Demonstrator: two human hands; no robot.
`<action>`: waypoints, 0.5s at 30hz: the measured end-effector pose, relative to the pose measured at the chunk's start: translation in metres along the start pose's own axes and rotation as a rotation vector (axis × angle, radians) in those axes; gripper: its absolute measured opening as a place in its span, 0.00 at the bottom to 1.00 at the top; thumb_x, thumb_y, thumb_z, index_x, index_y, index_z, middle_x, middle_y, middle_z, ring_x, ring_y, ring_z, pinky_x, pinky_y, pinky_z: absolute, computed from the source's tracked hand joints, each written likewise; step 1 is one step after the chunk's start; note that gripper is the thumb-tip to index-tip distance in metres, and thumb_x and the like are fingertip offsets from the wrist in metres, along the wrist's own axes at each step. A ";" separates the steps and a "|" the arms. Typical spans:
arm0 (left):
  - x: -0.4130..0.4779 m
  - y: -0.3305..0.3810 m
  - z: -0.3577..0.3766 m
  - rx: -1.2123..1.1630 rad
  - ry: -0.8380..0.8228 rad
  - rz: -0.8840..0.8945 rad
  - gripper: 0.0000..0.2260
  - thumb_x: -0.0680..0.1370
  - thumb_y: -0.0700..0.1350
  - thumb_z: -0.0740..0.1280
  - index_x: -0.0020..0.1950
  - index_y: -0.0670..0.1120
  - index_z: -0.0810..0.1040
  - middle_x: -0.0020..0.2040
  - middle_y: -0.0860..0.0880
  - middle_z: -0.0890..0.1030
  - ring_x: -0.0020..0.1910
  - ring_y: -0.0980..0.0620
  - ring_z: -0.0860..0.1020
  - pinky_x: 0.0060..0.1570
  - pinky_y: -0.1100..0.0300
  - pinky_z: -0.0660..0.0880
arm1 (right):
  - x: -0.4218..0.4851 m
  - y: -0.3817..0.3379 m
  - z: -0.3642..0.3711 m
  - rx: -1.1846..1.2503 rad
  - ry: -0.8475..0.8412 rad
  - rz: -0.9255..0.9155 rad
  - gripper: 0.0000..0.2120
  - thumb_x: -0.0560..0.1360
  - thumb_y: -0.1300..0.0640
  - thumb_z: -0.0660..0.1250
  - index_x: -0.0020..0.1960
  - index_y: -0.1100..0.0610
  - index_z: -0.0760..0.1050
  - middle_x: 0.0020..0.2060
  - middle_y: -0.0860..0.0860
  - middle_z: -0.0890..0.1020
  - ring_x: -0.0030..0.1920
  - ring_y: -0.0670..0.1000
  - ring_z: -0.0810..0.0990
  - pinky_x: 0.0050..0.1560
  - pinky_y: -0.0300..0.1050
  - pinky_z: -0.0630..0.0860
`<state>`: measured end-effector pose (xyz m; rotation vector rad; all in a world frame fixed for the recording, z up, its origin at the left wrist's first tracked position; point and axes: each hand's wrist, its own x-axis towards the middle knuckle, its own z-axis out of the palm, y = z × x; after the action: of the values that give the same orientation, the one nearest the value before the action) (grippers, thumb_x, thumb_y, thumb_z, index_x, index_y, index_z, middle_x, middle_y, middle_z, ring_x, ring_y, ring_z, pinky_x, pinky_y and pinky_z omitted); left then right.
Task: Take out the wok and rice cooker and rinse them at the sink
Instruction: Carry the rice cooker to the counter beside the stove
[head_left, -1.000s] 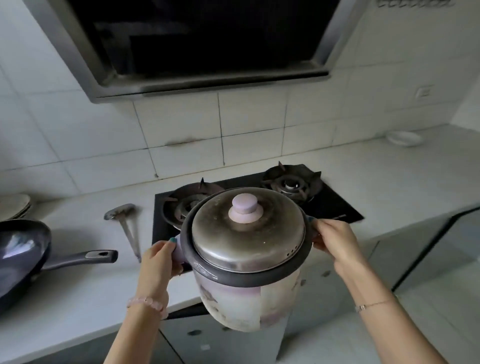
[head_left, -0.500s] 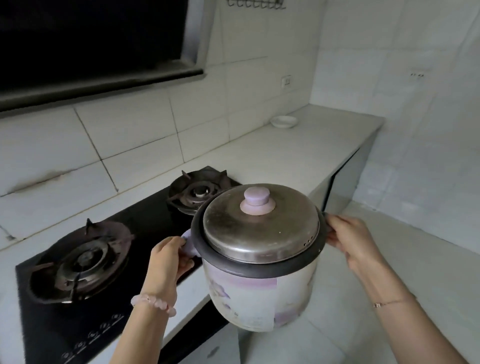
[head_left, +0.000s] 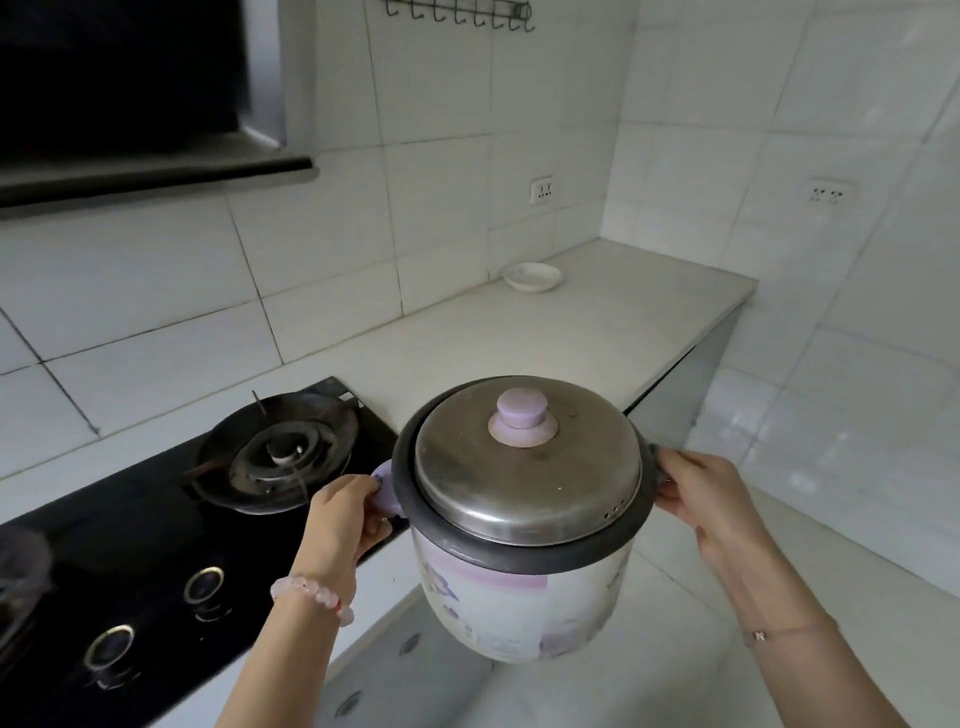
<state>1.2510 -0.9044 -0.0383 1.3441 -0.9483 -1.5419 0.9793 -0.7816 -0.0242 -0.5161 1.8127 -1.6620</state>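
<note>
Carried rightward since earlier, one round white-and-lilac rice cooker (head_left: 519, 597), one dull steel lid (head_left: 524, 478) with lilac knob (head_left: 521, 418), hangs off the white bench (head_left: 571, 332) edge beside one black glass hob (head_left: 145, 551). Left hand (head_left: 345, 514) and right hand (head_left: 701, 499) each grip one side handle (head_left: 385, 491). One white dish (head_left: 531, 276) behind.

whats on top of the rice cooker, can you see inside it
A steel lid with a lilac knob sits on the rice cooker, closing it. Its inside is hidden by the lid.

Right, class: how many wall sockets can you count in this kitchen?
2. One wall socket on the back wall above the small dish, another socket on the right-hand wall. Others may be out of view.
</note>
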 end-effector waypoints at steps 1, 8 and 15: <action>0.003 -0.002 0.011 0.012 -0.016 0.006 0.12 0.76 0.35 0.59 0.33 0.41 0.73 0.24 0.46 0.70 0.24 0.52 0.65 0.31 0.60 0.69 | 0.013 -0.003 -0.004 0.002 -0.002 -0.002 0.08 0.77 0.65 0.62 0.41 0.62 0.77 0.28 0.52 0.76 0.32 0.50 0.74 0.50 0.52 0.76; 0.041 -0.003 0.071 0.068 -0.006 0.019 0.12 0.78 0.33 0.56 0.36 0.39 0.74 0.28 0.44 0.69 0.25 0.51 0.64 0.31 0.60 0.69 | 0.093 -0.010 -0.010 -0.032 -0.021 0.046 0.06 0.77 0.64 0.62 0.47 0.65 0.77 0.31 0.54 0.77 0.35 0.53 0.76 0.57 0.56 0.74; 0.103 0.005 0.097 0.078 0.060 0.029 0.12 0.78 0.33 0.57 0.37 0.38 0.72 0.28 0.44 0.67 0.25 0.51 0.65 0.30 0.60 0.68 | 0.175 -0.001 0.022 -0.060 -0.094 0.061 0.12 0.76 0.65 0.61 0.35 0.61 0.76 0.25 0.52 0.77 0.33 0.53 0.76 0.46 0.49 0.74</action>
<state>1.1497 -1.0018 -0.0560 1.4171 -0.9947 -1.4481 0.8657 -0.9133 -0.0545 -0.5495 1.7971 -1.5211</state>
